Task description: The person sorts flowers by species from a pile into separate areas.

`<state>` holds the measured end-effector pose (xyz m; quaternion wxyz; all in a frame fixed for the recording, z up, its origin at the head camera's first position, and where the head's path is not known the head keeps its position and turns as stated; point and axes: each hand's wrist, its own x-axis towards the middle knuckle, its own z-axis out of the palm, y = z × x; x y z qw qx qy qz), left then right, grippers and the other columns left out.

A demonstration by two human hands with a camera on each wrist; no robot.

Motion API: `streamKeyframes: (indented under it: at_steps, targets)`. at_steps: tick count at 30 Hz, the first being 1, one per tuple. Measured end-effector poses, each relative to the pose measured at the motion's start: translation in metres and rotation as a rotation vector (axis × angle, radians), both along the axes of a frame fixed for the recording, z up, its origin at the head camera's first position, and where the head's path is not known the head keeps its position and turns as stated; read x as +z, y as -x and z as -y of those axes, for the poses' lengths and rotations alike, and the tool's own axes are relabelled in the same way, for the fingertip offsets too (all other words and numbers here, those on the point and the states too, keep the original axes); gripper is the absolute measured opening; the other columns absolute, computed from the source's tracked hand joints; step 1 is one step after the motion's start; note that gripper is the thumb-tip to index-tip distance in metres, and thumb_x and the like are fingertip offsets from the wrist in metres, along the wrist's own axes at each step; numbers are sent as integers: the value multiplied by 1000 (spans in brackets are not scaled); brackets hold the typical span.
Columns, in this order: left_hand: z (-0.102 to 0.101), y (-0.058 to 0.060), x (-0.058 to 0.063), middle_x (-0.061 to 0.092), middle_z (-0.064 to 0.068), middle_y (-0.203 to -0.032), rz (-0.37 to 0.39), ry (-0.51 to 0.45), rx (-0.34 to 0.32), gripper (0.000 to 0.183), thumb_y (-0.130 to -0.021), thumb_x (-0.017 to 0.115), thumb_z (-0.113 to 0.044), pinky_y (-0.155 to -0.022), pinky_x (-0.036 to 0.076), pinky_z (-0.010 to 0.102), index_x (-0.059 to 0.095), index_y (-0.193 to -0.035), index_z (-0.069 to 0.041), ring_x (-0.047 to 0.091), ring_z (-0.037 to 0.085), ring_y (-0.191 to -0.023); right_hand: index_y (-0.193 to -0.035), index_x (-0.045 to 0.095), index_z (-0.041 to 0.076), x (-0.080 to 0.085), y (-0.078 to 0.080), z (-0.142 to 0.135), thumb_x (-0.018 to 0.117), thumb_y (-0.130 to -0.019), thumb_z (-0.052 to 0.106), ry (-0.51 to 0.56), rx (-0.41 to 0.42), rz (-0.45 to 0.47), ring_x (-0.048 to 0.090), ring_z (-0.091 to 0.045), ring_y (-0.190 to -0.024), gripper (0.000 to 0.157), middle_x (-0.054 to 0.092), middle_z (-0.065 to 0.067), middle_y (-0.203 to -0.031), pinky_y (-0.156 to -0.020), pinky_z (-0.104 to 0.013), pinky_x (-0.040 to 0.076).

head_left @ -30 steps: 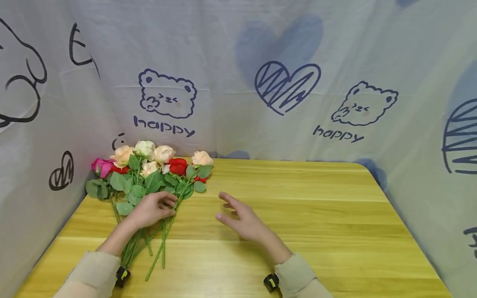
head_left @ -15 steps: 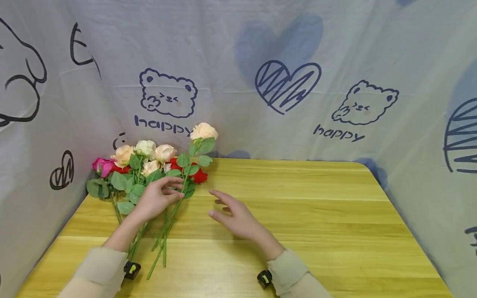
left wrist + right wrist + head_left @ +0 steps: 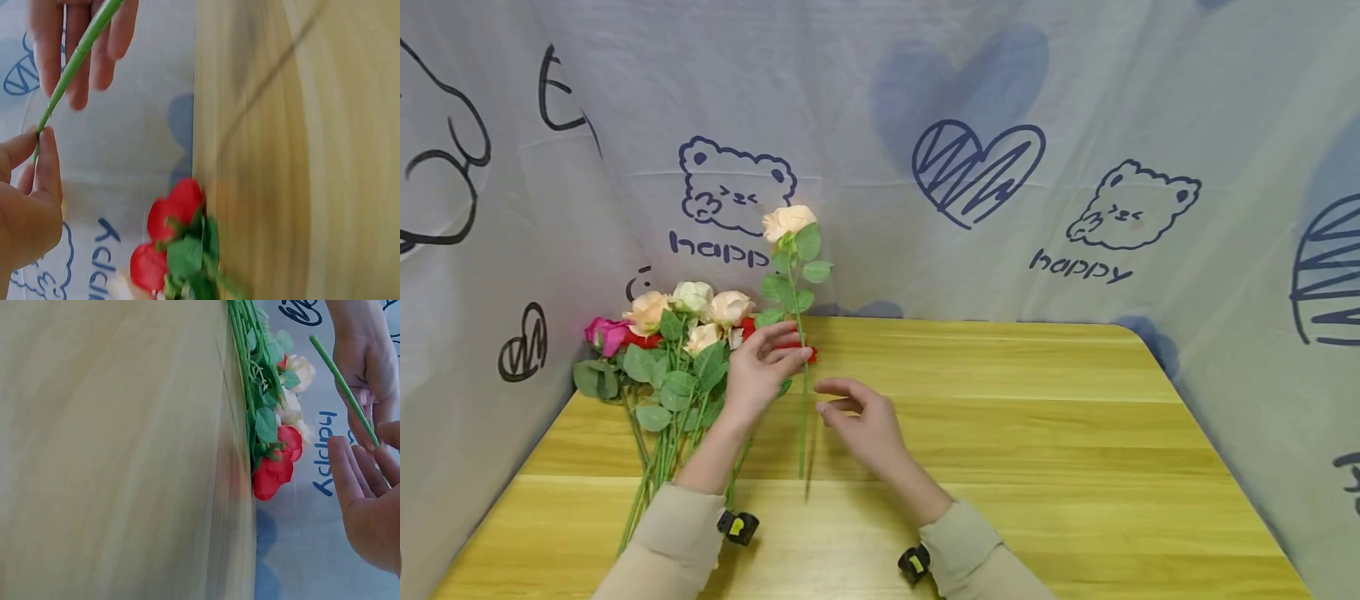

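My left hand (image 3: 797,350) pinches the green stem (image 3: 803,417) of a peach rose (image 3: 788,222) and holds it upright over the wooden table (image 3: 1037,417). In the left wrist view the left hand (image 3: 39,134) pinches the stem (image 3: 75,65) between thumb and finger. My right hand (image 3: 831,402) hovers with relaxed fingers just right of the stem's lower half. The right wrist view shows the right hand (image 3: 365,439) spread beside the stem (image 3: 344,394); whether it touches the stem I cannot tell.
A bunch of roses (image 3: 677,333), peach, cream, red and pink, lies at the table's back left, stems toward me. Red blooms (image 3: 275,469) lie nearest the held stem. A printed cloth (image 3: 977,175) walls the table on three sides.
My left hand has lifted the peach rose out of the bunch and swung it from lying flat to upright. My right hand has drawn left, closer to the stem.
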<state>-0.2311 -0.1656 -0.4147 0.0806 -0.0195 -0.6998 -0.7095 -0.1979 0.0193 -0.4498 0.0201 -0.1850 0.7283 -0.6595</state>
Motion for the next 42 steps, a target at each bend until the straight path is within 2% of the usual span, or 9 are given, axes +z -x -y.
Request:
streamKeyframes:
  at_steps: [3, 7, 16, 22, 26, 30, 35, 38, 42]
  targets:
    - [-14, 1, -3, 60, 25, -133, -7, -54, 20, 50, -95, 73, 1, -86, 61, 28, 57, -143, 1, 70, 9, -99, -126, 72, 1, -2, 1, -1, 72, -97, 6, 56, -34, 25, 74, -27, -102, 30, 72, -15, -125, -79, -35, 64]
    - [-26, 1, -8, 61, 24, -133, -21, -71, 45, 50, -94, 74, 2, -84, 61, 28, 58, -142, 0, 69, 11, -101, -127, 70, -4, -2, 1, -5, 73, -96, 2, 92, -45, 43, 74, -30, -98, 31, 70, -21, -125, -78, -44, 64]
    - [-44, -4, -16, 61, 24, -133, -28, -67, 83, 50, -94, 73, 3, -81, 61, 24, 57, -142, 0, 68, 11, -100, -125, 71, 0, -2, 0, -14, 75, -93, -1, 52, -89, 64, 75, -23, -89, 32, 73, -17, -118, -72, -41, 65]
    - [-52, -6, -21, 61, 23, -132, -40, -87, 73, 50, -95, 73, 3, -81, 61, 25, 57, -141, 0, 69, 7, -97, -123, 73, 0, -4, 0, -23, 75, -92, -2, 37, -95, 64, 75, -23, -87, 31, 74, -16, -117, -70, -39, 65]
    - [-59, -6, -21, 61, 23, -132, -62, -96, 54, 50, -95, 73, 3, -84, 61, 25, 58, -142, 1, 69, 10, -100, -123, 73, 0, -3, -1, -30, 75, -93, -2, 33, -104, 61, 75, -23, -87, 30, 74, -16, -117, -69, -37, 64]
    - [-64, -6, -18, 63, 22, -134, -102, -55, 29, 50, -95, 74, 2, -86, 60, 25, 59, -142, -2, 70, 21, -107, -125, 71, -1, 1, -1, -38, 75, -93, -1, 39, -116, 65, 75, -24, -89, 32, 72, -18, -119, -71, -39, 64]
    - [-65, -9, -15, 65, 23, -135, -165, -7, -14, 48, -94, 73, 4, -85, 61, 28, 61, -140, -1, 71, 31, -110, -126, 71, -1, 3, -1, -54, 75, -93, -2, 49, -138, 60, 74, -25, -91, 33, 71, -17, -121, -70, -31, 63]
    - [-59, -12, -14, 65, 23, -134, -192, 33, -31, 44, -94, 73, 5, -84, 62, 29, 64, -137, 1, 71, 27, -108, -125, 71, 1, 4, -1, -69, 76, -92, -2, 36, -168, 46, 74, -25, -91, 32, 72, -14, -120, -69, -29, 63]
    - [-42, -17, -15, 68, 16, -132, -197, 132, -46, 41, -93, 74, 5, -81, 62, 27, 67, -133, -3, 71, 18, -103, -125, 72, 2, 5, -3, -93, 76, -93, -1, 4, -214, 32, 74, -24, -90, 32, 72, -13, -119, -69, -31, 63]
